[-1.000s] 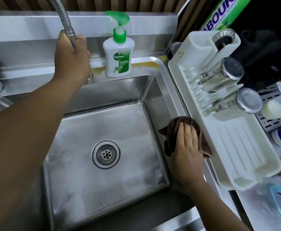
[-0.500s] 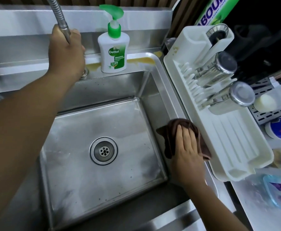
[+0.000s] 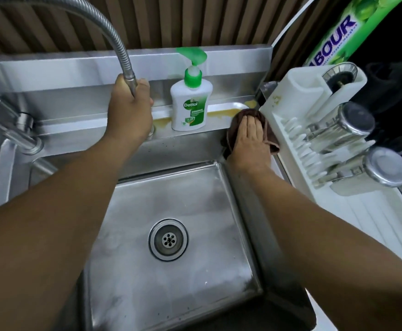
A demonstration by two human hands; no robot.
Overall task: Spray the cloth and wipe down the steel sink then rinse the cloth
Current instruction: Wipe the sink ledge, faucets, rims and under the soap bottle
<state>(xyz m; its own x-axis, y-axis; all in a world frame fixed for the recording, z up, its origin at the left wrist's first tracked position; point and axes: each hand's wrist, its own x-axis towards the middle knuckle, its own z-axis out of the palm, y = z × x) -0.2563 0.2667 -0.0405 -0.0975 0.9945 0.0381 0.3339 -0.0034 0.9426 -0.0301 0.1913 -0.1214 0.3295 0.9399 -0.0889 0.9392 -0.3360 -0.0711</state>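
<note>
Surroundings: a soap pump bottle (image 3: 190,103), white with a green head, stands on the back ledge of the steel sink (image 3: 128,271). A yellowish smear (image 3: 224,112) runs along the ledge under and to the right of it. A white dish rack (image 3: 362,211) sits tight against the sink's right rim and boxes in the rear right corner. A steel tap lever (image 3: 16,130) juts out at far left. A green packet (image 3: 338,32) leans behind the rack. Both forearms cross over the basin.

Hands: the left hand (image 3: 129,113) is raised at the back ledge, fingers and thumb wrapped tight round the lower end of the flexible hose (image 3: 126,68), which arcs up and off to the left. The right hand (image 3: 249,139) lies palm down, fingers straight and together, pressing the brown cloth (image 3: 269,136) onto the rear right corner of the sink rim. It does not grasp the cloth. The cloth lies bunched under the hand, between the bottle and the rack, its edge touching the rack and just beside the smear.

Containers: the basin holds nothing loose. Its floor looks hazy and the drain (image 3: 168,239) is uncovered. In the rack, two steel tumblers (image 3: 338,130) lie on their sides across the prongs, and a strainer plug (image 3: 339,76) rests in the end compartment.
</note>
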